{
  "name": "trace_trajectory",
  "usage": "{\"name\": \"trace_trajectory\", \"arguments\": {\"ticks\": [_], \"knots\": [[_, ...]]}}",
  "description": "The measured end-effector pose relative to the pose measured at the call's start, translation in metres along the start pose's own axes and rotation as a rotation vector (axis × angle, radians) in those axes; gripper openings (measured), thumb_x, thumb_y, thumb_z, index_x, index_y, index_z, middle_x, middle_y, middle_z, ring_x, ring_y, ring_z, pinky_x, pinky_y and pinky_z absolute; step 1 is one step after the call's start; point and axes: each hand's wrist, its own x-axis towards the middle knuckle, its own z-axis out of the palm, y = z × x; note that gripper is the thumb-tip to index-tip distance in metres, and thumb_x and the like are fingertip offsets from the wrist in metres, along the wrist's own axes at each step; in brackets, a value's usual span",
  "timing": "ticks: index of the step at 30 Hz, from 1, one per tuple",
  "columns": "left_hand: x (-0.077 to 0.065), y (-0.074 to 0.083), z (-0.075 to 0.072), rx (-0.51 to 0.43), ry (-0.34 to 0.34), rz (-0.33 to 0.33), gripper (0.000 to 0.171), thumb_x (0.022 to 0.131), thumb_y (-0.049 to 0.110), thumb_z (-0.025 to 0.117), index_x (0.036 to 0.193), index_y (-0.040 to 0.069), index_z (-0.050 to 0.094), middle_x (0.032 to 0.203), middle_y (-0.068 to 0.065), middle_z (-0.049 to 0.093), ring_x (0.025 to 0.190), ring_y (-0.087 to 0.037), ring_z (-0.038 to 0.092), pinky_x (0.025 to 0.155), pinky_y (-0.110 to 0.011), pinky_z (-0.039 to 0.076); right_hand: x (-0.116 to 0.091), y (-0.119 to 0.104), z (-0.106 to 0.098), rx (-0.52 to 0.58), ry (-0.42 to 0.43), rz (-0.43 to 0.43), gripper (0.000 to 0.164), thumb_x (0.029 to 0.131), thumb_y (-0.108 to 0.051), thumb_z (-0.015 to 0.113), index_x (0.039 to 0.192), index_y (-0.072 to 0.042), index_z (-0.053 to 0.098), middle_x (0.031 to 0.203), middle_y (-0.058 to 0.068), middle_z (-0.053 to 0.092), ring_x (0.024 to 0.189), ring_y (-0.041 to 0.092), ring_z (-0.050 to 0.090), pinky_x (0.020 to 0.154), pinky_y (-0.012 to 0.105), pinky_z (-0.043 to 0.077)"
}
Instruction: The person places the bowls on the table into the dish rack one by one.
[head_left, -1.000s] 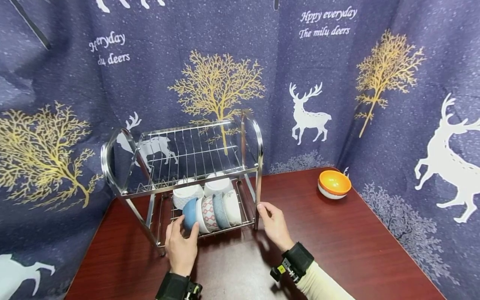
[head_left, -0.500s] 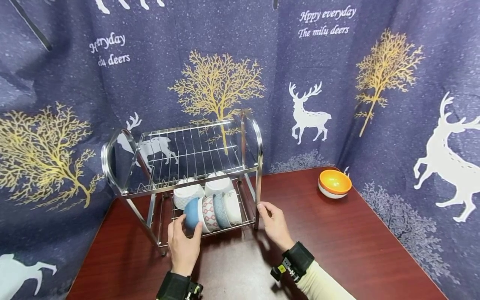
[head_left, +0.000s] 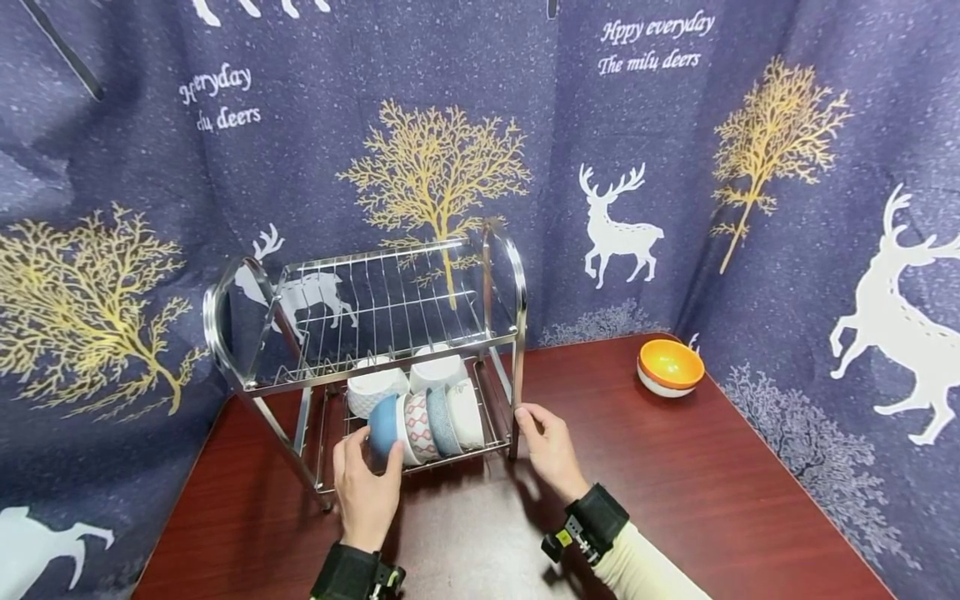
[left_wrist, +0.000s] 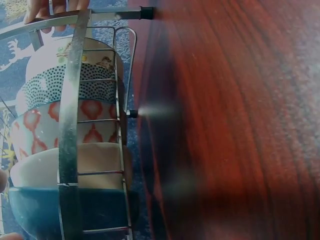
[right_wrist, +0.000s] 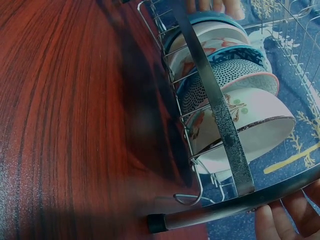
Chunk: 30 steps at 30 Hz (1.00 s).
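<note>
A two-tier metal dish rack stands on the table. On its lower tier, a row of bowls leans on edge: a blue bowl, a white bowl, a red-patterned bowl, a dotted bowl and a white floral bowl. My left hand holds the blue bowl at the row's left end, thumb in front, fingers at its far left side. My right hand grips the rack's right front post; its fingers show behind the metal in the right wrist view.
Two white bowls, left and right, sit behind the row on the lower tier. An orange bowl nested in a white one stands at the table's back right. A patterned curtain hangs behind the dark red table.
My left hand and the blue bowl have shifted slightly to the right, closer against the row, mostly in the first half second. The right hand stays on the post.
</note>
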Motion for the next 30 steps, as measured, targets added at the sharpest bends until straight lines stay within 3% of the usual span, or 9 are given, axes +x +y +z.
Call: {"name": "trace_trajectory", "arguments": {"ticks": [6,11,19,25,30], "knots": [[0.004,0.006,-0.003,0.001,0.002,0.089,0.047,0.073,0.011,0.079,0.113,-0.004,0.062,0.112,-0.021,0.056,0.103,-0.038,0.048,0.085,-0.046,0.036,0.001,0.009,0.004,0.016,-0.021,0.007,0.027,0.098,-0.025,0.054,0.106,-0.004,0.069,0.099,0.009,0.069,0.092,0.017,0.062,0.082,0.031,0.051],[0.007,0.015,0.006,-0.019,-0.003,0.202,0.046,0.072,0.015,0.077,0.110,-0.006,0.063,0.112,-0.021,0.058,0.105,-0.039,0.049,0.092,-0.048,0.035,0.001,0.007,0.003,0.014,-0.023,0.010,0.028,0.099,-0.025,0.054,0.107,-0.004,0.068,0.099,0.011,0.069,0.091,0.019,0.063,0.081,0.030,0.051],[0.002,0.050,0.031,-0.130,-0.060,0.428,0.041,0.076,0.017,0.072,0.108,-0.006,0.064,0.110,-0.019,0.060,0.106,-0.033,0.054,0.097,-0.043,0.040,-0.003,-0.030,-0.004,0.017,-0.038,0.040,0.021,0.098,-0.011,0.053,0.105,0.003,0.067,0.097,0.022,0.067,0.090,0.034,0.062,0.078,0.029,0.050],[-0.007,0.080,0.046,-0.166,-0.129,0.484,0.040,0.078,0.017,0.071,0.112,-0.002,0.063,0.114,-0.015,0.061,0.108,-0.029,0.056,0.100,-0.039,0.042,-0.005,-0.036,-0.003,-0.003,-0.052,0.039,0.022,0.099,-0.011,0.052,0.105,0.005,0.066,0.095,0.023,0.067,0.090,0.040,0.062,0.077,0.029,0.051],[-0.020,0.098,0.061,-0.204,-0.168,0.500,0.039,0.081,0.015,0.071,0.115,0.000,0.062,0.117,-0.011,0.060,0.110,-0.024,0.058,0.100,-0.031,0.043,-0.007,-0.036,-0.002,-0.038,-0.026,0.031,0.019,0.098,-0.009,0.053,0.102,0.002,0.067,0.083,0.022,0.064,0.070,0.023,0.059,0.062,0.021,0.046]]}}
